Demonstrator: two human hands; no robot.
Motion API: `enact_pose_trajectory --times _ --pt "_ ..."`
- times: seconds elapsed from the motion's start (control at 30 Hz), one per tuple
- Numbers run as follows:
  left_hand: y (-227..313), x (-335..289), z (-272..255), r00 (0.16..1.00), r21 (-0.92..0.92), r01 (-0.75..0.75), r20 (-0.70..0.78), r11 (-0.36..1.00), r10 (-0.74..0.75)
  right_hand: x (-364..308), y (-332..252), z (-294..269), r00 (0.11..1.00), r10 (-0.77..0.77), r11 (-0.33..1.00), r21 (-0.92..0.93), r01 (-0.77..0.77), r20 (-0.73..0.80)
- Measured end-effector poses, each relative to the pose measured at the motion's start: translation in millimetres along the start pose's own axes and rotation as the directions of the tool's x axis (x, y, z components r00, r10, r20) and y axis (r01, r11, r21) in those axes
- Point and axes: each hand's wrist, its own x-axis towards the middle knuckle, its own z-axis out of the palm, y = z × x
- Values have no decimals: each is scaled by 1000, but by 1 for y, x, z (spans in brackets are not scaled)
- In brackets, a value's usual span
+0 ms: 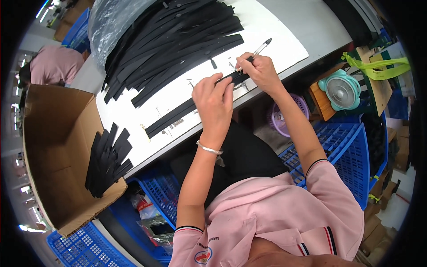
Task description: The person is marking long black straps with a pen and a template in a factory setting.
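A long black strip (pixel 171 117), seemingly fabric, lies slanted along the near edge of the white board (pixel 278 42). My left hand (pixel 212 103) rests over it with bent fingers, holding it down near its right end. At that end, my right hand (pixel 261 73) is closed around a pen (pixel 263 45), its clear barrel and dark end sticking up to the upper right. The pen's tip is hard to make out against the strip. Beyond both hands spreads a large pile of similar black strips (pixel 173 40), and a short black piece (pixel 213 63) lies between.
At the left, an open cardboard box (pixel 58 147) stands against the table, with a bunch of black strips (pixel 106 155) over its edge. A clear plastic bag (pixel 104 33) is behind the pile. To the right are a teal fan (pixel 341 90), a purple basket (pixel 289 116) and blue crates (pixel 344 151).
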Motion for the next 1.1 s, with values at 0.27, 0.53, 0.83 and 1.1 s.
enact_pose_trajectory --times 0.27,0.53,0.83,1.1 --pt "-2 4 26 999 29 24 33 999 -25 1 6 3 992 -106 994 -32 104 -64" --pt "-2 3 25 999 46 35 37 998 -37 -4 7 4 988 -120 990 62 126 -93" --pt "-3 2 26 999 36 35 25 999 -36 -6 6 -8 989 -121 988 -88 128 85" --pt "-9 0 20 1000 83 -9 24 997 7 -3 11 -2 991 -116 993 11 116 71"
